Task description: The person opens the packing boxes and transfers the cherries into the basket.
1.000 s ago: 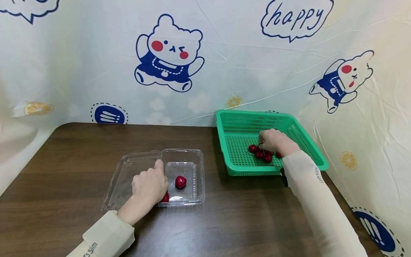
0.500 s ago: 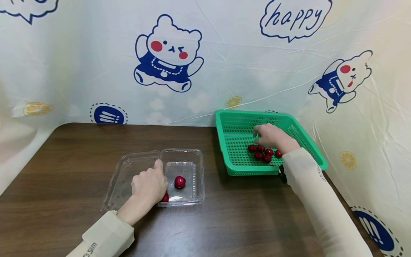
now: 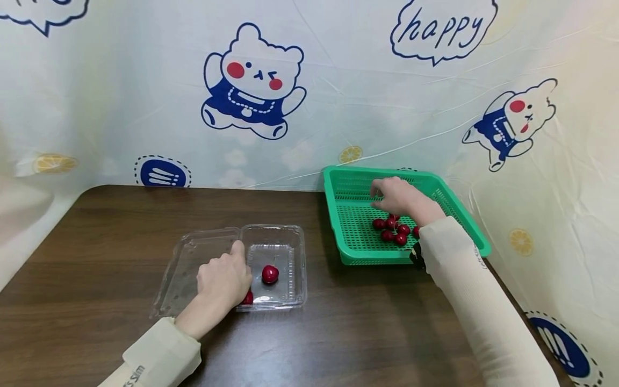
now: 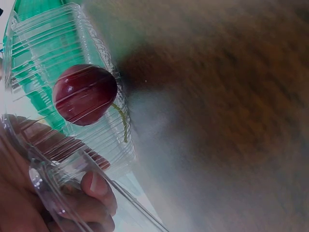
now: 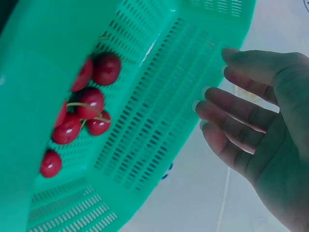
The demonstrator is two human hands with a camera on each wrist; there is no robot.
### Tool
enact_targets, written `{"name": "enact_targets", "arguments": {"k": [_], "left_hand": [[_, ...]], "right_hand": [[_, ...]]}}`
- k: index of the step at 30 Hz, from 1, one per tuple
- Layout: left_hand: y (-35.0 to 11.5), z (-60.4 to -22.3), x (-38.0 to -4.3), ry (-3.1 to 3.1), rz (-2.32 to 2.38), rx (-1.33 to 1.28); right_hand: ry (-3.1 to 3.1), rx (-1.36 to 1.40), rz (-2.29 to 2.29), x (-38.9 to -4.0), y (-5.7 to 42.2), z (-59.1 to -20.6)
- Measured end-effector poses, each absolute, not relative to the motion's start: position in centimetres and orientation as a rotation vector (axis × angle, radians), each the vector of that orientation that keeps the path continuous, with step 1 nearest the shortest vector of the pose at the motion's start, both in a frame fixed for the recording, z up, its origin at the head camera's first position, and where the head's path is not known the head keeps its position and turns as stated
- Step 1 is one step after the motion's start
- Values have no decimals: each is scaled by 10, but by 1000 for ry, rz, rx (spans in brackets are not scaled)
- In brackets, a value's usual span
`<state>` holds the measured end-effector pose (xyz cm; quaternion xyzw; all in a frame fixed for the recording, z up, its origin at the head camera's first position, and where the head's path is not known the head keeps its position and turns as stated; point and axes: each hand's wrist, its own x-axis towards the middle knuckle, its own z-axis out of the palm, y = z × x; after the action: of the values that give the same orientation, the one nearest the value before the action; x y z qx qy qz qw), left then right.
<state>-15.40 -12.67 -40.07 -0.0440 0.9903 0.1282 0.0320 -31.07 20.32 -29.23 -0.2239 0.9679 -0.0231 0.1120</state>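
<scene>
A clear plastic clamshell box lies on the table with its lid folded out to the left. My left hand grips it at the hinge, forefinger along the seam; curled fingers show through the plastic. One cherry sits in the box, and another cherry is half hidden by that hand. Over the green basket, my right hand hovers with spread, bent fingers and nothing between them. Several stemmed cherries lie on the basket floor below and nearer the wrist.
The dark wooden table carries both containers, the basket at the back right. A pale cartoon-printed sheet hangs behind and to the right, close to the basket. Bare tabletop separates box and basket.
My right hand has risen off the cherries and shifted up and left over the basket, its fingers loosening and coming away with nothing. My left hand and the box stay put.
</scene>
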Motion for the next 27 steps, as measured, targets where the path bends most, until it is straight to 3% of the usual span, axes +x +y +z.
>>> {"name": "enact_targets", "arguments": {"k": [27], "left_hand": [[-127,-400,-154,3049,400,-131]], "right_hand": [[2822,-898,7,-291,121,-275]]}}
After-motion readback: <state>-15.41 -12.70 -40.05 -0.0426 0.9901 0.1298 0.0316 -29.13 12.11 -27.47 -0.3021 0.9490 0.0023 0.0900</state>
